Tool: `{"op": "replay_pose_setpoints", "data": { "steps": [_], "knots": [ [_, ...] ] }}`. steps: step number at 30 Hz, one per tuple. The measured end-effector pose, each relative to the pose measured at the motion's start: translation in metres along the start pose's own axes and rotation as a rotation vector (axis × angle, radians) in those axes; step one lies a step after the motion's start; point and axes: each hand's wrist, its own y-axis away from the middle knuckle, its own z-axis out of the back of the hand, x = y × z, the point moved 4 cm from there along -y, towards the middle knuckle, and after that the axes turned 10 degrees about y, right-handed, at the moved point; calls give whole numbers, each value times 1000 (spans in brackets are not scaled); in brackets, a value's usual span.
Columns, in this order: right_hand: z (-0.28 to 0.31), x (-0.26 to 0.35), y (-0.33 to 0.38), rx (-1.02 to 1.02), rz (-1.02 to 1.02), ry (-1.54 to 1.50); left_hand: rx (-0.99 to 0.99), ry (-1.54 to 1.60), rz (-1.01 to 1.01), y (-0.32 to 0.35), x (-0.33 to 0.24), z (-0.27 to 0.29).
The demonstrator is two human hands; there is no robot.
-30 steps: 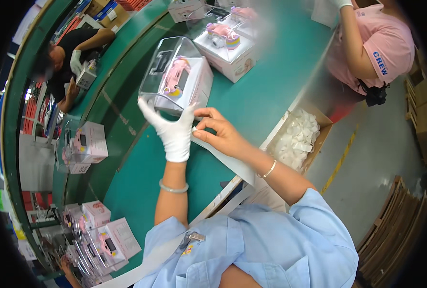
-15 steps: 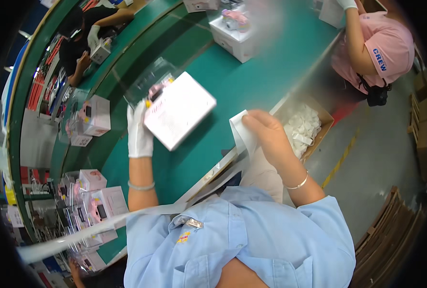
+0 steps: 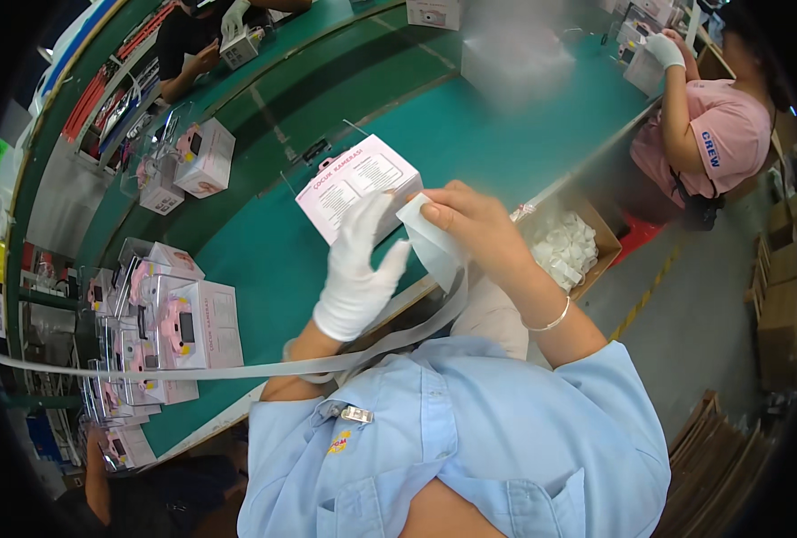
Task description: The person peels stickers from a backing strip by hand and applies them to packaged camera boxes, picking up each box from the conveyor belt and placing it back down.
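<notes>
A white carton with pink print (image 3: 352,186) lies on the green table in front of me, a clear plastic piece and a pink toy part at its far edge. My left hand (image 3: 359,273), in a white glove, hovers over the carton's near side with thumb and fingers apart; its fingertips overlap the carton, and I cannot tell whether they touch. My bare right hand (image 3: 481,226) pinches the end of a pale strip (image 3: 433,244) beside the carton's right corner. From there the strip runs down and left across my front.
Several packed cartons with pink toy cameras (image 3: 203,327) stand at the left, another group (image 3: 203,157) farther up. An open cardboard box (image 3: 601,235) of crumpled white scraps sits by the table's right edge. Co-workers (image 3: 703,134) work at the right, far left and lower left.
The carton has been set down on the table and my left hand has let it go, moving right toward my right hand. The right hand still pinches the strip.
</notes>
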Motion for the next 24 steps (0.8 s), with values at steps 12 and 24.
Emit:
{"op": "replay_pose_setpoints", "data": {
  "steps": [12, 24],
  "knots": [
    [-9, -26, 26, 49, -303, -392, -187, 446, 102, 6, 29, -20],
    [-17, -17, 25, 45, -239, -326, -174, 540, 318, 12, 41, -34]
  ]
}}
